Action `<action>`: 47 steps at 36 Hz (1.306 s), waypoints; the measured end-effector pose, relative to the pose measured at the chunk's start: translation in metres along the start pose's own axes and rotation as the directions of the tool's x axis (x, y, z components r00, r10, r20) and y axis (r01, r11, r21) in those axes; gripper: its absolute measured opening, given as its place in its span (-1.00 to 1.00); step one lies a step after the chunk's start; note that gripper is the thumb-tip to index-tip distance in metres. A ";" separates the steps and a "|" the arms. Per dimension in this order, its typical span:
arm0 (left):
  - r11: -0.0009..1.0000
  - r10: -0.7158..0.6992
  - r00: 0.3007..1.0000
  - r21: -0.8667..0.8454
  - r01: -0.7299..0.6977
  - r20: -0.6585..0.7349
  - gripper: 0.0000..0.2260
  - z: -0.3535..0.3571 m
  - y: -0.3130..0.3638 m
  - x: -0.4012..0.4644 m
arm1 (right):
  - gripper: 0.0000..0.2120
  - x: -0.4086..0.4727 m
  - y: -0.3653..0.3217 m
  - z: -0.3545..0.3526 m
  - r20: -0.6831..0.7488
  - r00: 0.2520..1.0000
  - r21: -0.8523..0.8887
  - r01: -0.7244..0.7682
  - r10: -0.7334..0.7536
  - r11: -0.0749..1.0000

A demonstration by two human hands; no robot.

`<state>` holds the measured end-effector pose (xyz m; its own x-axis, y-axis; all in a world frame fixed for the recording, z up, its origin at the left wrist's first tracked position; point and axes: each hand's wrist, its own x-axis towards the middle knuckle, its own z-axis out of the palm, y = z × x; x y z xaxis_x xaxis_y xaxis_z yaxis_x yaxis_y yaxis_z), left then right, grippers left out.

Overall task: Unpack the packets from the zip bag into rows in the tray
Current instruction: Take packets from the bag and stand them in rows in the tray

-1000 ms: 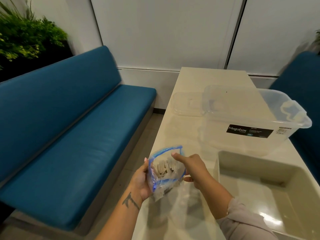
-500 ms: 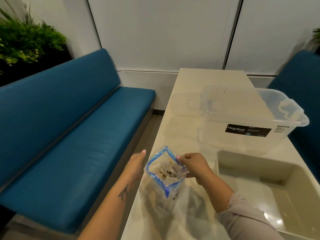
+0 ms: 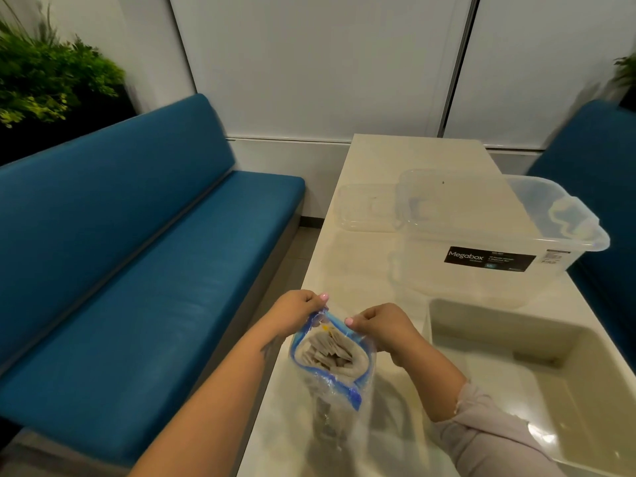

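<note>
The left hand (image 3: 298, 309) pinches the far rim of the zip bag (image 3: 332, 373), which stands open on the table (image 3: 406, 156) with packets (image 3: 328, 349) inside. The right hand (image 3: 382, 321) pinches the rim beside it. The tray (image 3: 537, 390) lies at 3 o'clock from the bag.

Both hands (image 3: 344, 321) pinch the zip bag (image 3: 332, 366) open.

Zip bag (image 3: 332, 373) on table (image 3: 371, 270), left of tray (image 3: 550, 390); packets (image 3: 328, 351) inside.
</note>
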<state>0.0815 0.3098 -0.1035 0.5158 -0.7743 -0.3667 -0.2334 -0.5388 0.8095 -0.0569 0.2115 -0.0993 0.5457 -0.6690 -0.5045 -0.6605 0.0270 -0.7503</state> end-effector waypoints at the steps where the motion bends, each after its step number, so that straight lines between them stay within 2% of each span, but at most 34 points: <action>1: 0.998 -0.037 0.999 -0.040 0.038 0.020 -0.67 0.000 -0.001 -0.001 | -0.72 0.000 0.001 -0.001 0.004 1.000 0.004 -0.011 0.011 1.000; 6: 0.910 -0.224 0.965 -0.324 0.258 0.140 -0.66 -0.001 -0.008 -0.004 | -0.85 0.002 0.007 -0.005 0.056 0.998 0.175 -0.044 0.034 0.984; 9: 0.828 -0.256 0.947 -0.461 0.318 0.195 -0.67 0.002 -0.015 -0.005 | -0.88 0.004 0.010 -0.002 0.142 0.988 0.368 -0.110 0.061 0.923; 12: 0.727 -0.271 0.933 -0.584 0.361 0.238 -0.66 0.004 -0.022 -0.009 | -0.87 0.005 0.012 0.002 0.227 0.969 0.567 -0.209 0.093 0.797; 15: 0.612 -0.265 0.923 -0.691 0.384 0.278 -0.64 0.006 -0.031 -0.009 | -0.87 0.006 0.016 0.008 0.319 0.943 0.751 -0.309 0.089 0.583; 17: 0.548 -0.254 0.920 -0.739 0.392 0.300 -0.61 0.008 -0.037 -0.010 | -0.85 0.006 0.018 0.011 0.372 0.924 0.811 -0.371 0.091 0.453; 19: 0.478 -0.232 0.919 -0.786 0.392 0.318 -0.60 0.012 -0.040 -0.011 | -0.86 0.005 0.017 0.012 0.382 0.918 0.830 -0.390 0.104 0.398; 21: 0.391 -0.210 0.927 -0.842 0.371 0.311 -0.60 0.016 -0.042 -0.012 | -0.85 0.006 0.019 0.013 0.363 0.926 0.805 -0.367 0.101 0.467; 24: 0.312 -0.205 0.941 -0.893 0.324 0.269 -0.55 0.021 -0.047 -0.011 | -0.70 0.006 0.018 0.011 0.259 0.963 0.634 -0.230 0.077 0.738; 26: 0.269 -0.210 0.946 -0.916 0.299 0.247 -0.52 0.023 -0.050 -0.011 | -0.59 0.003 0.016 0.008 0.159 0.984 0.497 -0.153 0.083 0.854; 29: 0.207 -0.227 0.951 -0.944 0.257 0.209 -0.49 0.024 -0.055 -0.012 | -0.69 -0.002 0.014 0.002 0.072 0.992 0.254 -0.116 0.101 0.960; 31: 0.205 -0.232 0.960 -0.956 0.208 0.159 -0.49 0.026 -0.059 -0.010 | -0.80 -0.001 0.017 0.000 0.042 0.994 0.152 -0.103 0.098 0.983; 34: 0.187 -0.239 0.964 -0.968 0.165 0.118 -0.49 0.029 -0.062 -0.010 | -0.82 -0.004 0.018 -0.001 0.071 0.992 0.147 -0.114 0.104 0.983; 37: 0.177 -0.266 0.959 -0.973 0.148 0.098 -0.50 0.031 -0.066 -0.011 | -0.84 -0.006 0.019 -0.001 0.139 0.980 0.295 -0.178 0.142 0.939; 42: 0.177 -0.246 0.964 -0.973 0.150 0.104 -0.51 0.030 -0.067 -0.016 | -0.72 -0.005 0.028 0.004 0.295 0.943 0.623 -0.310 0.152 0.718; 45: 0.186 -0.238 0.963 -0.967 0.173 0.127 -0.55 0.029 -0.064 -0.023 | -0.74 -0.003 0.031 0.008 0.341 0.920 0.706 -0.388 0.195 0.593; 47: 0.190 -0.252 0.958 -0.964 0.189 0.138 -0.58 0.028 -0.064 -0.026 | -0.80 -0.002 0.032 0.010 0.359 0.903 0.715 -0.428 0.235 0.553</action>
<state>0.0600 0.3554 -0.1590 0.4389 -0.6515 -0.6188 0.8475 0.0714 0.5260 -0.0739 0.2206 -0.1265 0.5227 -0.3313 -0.7855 -0.2298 0.8325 -0.5041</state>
